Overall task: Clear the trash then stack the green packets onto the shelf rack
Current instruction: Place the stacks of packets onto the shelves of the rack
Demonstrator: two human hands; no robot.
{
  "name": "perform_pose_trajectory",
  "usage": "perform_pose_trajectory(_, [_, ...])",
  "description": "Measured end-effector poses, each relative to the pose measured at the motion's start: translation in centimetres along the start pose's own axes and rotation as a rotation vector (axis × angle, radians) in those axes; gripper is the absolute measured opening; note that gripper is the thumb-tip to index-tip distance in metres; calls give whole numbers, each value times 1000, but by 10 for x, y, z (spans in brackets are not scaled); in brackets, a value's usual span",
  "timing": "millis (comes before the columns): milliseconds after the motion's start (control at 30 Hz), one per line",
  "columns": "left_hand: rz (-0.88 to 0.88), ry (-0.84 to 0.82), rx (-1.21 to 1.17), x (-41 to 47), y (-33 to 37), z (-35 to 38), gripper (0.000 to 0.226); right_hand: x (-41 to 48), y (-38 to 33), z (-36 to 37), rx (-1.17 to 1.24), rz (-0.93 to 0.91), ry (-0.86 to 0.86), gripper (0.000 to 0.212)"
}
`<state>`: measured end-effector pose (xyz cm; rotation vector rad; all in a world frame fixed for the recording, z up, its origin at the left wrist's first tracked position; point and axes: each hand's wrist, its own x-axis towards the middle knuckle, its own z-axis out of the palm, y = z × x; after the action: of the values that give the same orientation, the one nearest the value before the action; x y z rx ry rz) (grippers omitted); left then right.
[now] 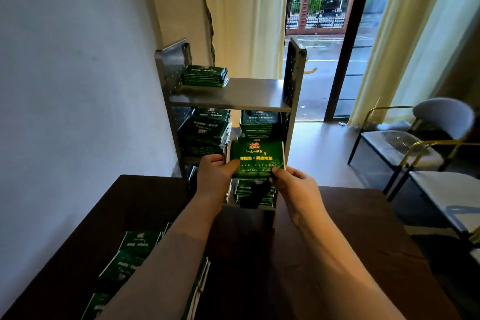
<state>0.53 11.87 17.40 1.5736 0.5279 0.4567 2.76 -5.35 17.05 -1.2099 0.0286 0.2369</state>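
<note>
Both hands hold a stack of green packets [255, 157] in front of the grey metal shelf rack [233, 96]. My left hand [214, 174] grips the stack's left edge, thumb on top. My right hand [291, 184] pinches its lower right corner. The rack's top shelf carries a small pile of packets [205, 76]. The middle shelf holds two taller piles, one at the left [205, 135] and one at the right [257, 122]. A lower pile [254, 196] lies under the held stack. More loose packets [130, 254] lie on the dark table at the lower left.
The dark wooden table [350, 241] stands between me and the rack. A white wall runs along the left. Two chairs [420, 143] stand at the right. Behind the rack hang cream curtains, beside an open glass door to a wet street.
</note>
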Motion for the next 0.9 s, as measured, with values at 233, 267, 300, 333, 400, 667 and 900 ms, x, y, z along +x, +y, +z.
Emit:
perform_pose_trajectory(233, [17, 106, 70, 18, 19, 28, 44, 5, -18, 11, 172, 54, -24, 14])
perform_pose_trajectory(267, [20, 113, 74, 19, 20, 31, 41, 5, -19, 12, 179, 55, -38, 18])
perform_pose_trajectory(300, [20, 112, 83, 19, 20, 33, 38, 5, -20, 13, 177, 58, -48, 20])
perform_pose_trajectory(333, [20, 105, 89, 20, 19, 36, 35, 5, -21, 13, 173, 64, -44, 17])
perform_pose_trajectory(400, [8, 93, 88, 21, 16, 39, 32, 7, -21, 12, 198, 90, -21, 5])
perform_pose_trajectory(667, [-49, 89, -31, 26, 16, 41, 52, 15, -23, 10, 380, 119, -33, 29])
perform_pose_trajectory(900, [-14, 142, -17, 26, 17, 44, 52, 27, -18, 7, 458, 160, 14, 49])
